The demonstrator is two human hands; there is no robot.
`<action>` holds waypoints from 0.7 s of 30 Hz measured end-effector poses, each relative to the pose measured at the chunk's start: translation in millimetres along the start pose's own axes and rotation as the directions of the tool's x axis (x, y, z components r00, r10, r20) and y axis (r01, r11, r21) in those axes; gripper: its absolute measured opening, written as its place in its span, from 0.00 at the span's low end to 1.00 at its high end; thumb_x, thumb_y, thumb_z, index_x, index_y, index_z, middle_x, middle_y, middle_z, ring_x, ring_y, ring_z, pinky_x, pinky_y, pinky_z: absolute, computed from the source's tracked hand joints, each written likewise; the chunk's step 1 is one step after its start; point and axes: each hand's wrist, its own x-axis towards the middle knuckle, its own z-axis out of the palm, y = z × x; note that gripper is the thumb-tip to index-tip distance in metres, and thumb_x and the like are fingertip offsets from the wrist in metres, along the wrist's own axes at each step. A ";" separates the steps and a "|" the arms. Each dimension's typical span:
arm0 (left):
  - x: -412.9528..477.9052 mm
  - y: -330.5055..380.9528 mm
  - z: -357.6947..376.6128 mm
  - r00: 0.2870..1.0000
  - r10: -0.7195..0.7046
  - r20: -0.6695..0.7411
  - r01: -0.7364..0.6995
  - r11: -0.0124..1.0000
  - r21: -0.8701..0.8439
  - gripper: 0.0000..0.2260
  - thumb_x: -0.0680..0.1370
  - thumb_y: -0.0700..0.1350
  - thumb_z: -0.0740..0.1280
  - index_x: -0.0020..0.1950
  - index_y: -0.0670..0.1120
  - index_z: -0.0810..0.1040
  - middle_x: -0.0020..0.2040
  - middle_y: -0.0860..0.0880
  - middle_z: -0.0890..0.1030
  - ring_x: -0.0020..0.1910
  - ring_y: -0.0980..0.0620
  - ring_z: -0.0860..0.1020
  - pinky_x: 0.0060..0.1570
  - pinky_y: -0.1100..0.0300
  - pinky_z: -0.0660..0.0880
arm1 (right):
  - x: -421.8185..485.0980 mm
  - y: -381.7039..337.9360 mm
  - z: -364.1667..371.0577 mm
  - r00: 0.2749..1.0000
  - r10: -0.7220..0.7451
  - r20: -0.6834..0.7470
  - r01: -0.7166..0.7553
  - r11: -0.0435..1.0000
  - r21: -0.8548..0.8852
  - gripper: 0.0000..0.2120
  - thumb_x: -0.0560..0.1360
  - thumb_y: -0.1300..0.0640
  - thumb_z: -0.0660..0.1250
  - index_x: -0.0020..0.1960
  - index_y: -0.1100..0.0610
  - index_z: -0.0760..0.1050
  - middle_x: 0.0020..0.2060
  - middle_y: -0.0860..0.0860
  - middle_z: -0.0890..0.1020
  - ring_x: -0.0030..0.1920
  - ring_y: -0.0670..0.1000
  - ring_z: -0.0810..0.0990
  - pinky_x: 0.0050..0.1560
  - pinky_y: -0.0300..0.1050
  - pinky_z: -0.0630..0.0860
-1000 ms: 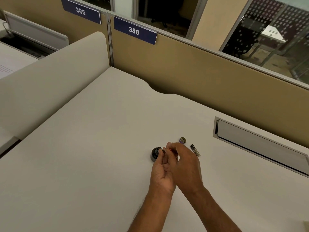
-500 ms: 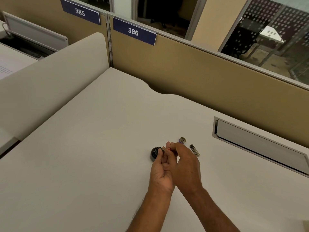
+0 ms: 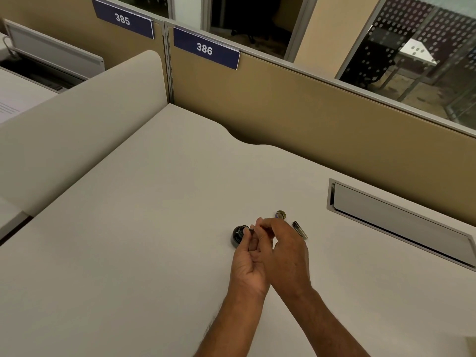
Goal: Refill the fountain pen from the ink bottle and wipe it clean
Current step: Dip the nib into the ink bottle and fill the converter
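Little changed over the last second: both hands held together in the same spot, fingertips only slightly shuffled, with the bottle, cap and tube lying where they were. Judged as fine work on the pen still going on, not a new step; no filling finished, no wiping begun.

Left hand point(image 3: 246, 264) cupped palm-up, fingers curled toward the thumb; right hand point(image 3: 286, 251) arched over it from 3 o'clock, fingertips pinched. Between the fingertips a small reddish thing point(image 3: 260, 229), probably part of the fountain pen, too small and too hidden to name for certain. Closed on it, by the look of the pinch, but exactly which hand bears it cannot be told.

Ink bottle point(image 3: 238, 234) standing on the desk point(image 3: 144, 228), just beyond the left fingertips at 11 o'clock of the hands, mouth seemingly open.

Counted: one ink bottle; one small brass-coloured round cap point(image 3: 280, 215) at 1 o'clock of the hands; one dark tube point(image 3: 300, 230), likely the pen's barrel or cap, lying flat at 2 o'clock; two hands; no cloth or tissue identifiable for wiping
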 end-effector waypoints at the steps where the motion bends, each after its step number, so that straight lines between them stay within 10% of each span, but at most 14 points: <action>1: 0.7 0.3 -0.5 1.000 0.001 -0.003 -0.001 1.000 -0.010 0.15 0.82 0.44 0.65 0.49 0.33 0.85 0.44 0.33 0.87 0.40 0.35 0.88 0.30 0.43 0.84 | -0.2 0.5 0.6 1.000 0.004 -0.003 -0.004 1.000 0.002 0.03 0.79 0.52 0.68 0.50 0.47 0.80 0.45 0.38 0.84 0.48 0.39 0.82 0.49 0.31 0.75; 21: -8.0 -4.3 2.4 0.998 0.045 -0.046 -0.033 0.973 0.228 0.13 0.75 0.43 0.69 0.53 0.35 0.83 0.47 0.36 0.87 0.44 0.40 0.88 0.38 0.47 0.86 | -10.9 -8.9 -8.6 0.997 0.044 -0.057 -0.042 0.998 0.043 0.03 0.78 0.52 0.70 0.50 0.46 0.80 0.43 0.35 0.82 0.46 0.38 0.82 0.48 0.28 0.73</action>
